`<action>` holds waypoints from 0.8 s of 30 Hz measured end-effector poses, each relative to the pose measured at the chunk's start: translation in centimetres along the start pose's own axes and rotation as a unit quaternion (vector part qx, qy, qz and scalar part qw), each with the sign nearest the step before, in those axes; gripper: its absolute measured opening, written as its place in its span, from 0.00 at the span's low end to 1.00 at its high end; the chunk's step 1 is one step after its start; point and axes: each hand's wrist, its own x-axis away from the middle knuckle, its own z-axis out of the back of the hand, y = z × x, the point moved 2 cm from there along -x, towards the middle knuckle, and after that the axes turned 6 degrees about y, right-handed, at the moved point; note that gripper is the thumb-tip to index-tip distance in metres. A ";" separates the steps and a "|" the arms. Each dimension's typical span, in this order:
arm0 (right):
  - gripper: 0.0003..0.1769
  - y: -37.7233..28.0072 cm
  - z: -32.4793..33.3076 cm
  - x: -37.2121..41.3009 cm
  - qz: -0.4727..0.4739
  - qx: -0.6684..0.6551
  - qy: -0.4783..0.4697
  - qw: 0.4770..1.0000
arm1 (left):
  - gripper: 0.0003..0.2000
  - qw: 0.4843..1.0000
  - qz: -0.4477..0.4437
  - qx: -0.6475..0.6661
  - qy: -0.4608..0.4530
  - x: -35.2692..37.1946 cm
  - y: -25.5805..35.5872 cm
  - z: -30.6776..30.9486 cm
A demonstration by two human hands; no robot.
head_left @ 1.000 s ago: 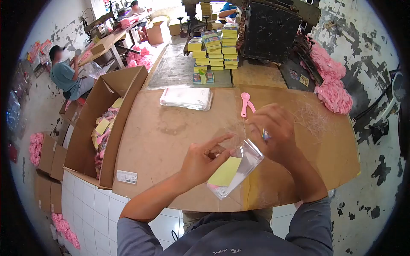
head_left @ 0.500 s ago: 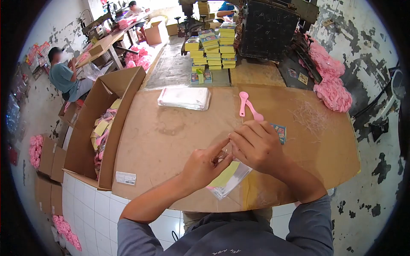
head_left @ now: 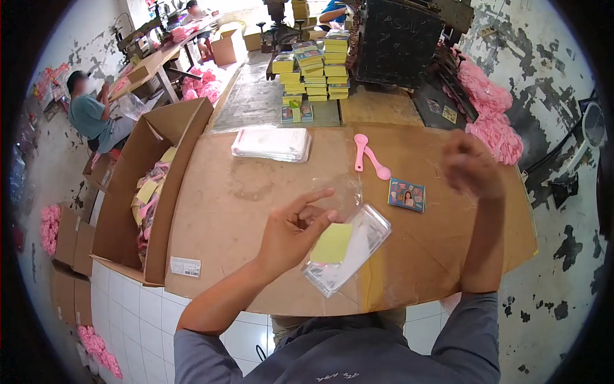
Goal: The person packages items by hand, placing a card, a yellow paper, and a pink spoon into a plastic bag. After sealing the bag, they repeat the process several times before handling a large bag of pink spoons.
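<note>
My left hand [head_left: 291, 233] pinches a clear plastic bag between thumb and bent fingers, and its transparent film [head_left: 345, 189] spreads beyond the fingertips. Below the thumb shows a yellow card [head_left: 331, 244] with a pink edge under it. Clear plastic bags [head_left: 358, 253] lie slanted on the cardboard beneath. My right hand [head_left: 470, 165], smeared by motion, is raised over the right side of the table, away from the bags. Between the hands lie two pink spoons [head_left: 371, 158] and a small stack of blue printed cards [head_left: 407, 195].
A stack of clear bags [head_left: 272, 144] lies at the table's back. To the left stands a cardboard box [head_left: 185, 169] of packed items. Banded card stacks [head_left: 310, 70] rise behind, near a black machine [head_left: 398, 45]. Pink pieces [head_left: 492, 137] heap at right. A person [head_left: 93, 112] sits far left.
My right hand has left my left hand and swung to the right, uncovering the blue cards and bags. My left hand stays near its place, its fingers slightly more spread.
</note>
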 end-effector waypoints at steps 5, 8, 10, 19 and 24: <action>0.10 3.7 12.3 -0.9 -0.004 0.074 0.133 0.988 | 0.16 0.999 0.020 0.034 -0.009 -0.5 -0.8 0.5; 0.16 6.4 15.6 0.1 0.027 0.361 0.228 0.904 | 0.16 0.999 0.037 0.032 -0.016 -0.9 -1.3 0.5; 0.21 7.4 16.6 1.0 0.043 0.534 0.280 0.797 | 0.14 0.998 0.033 0.053 -0.019 -1.0 -1.5 0.4; 0.20 4.8 -1.1 -1.1 0.032 0.327 0.089 0.940 | 0.10 0.996 0.087 0.006 -0.007 -1.3 -2.3 1.0; 0.25 7.1 -11.4 -1.6 0.103 0.205 -0.057 0.972 | 0.11 0.995 0.054 0.081 -0.013 -1.1 -2.0 0.7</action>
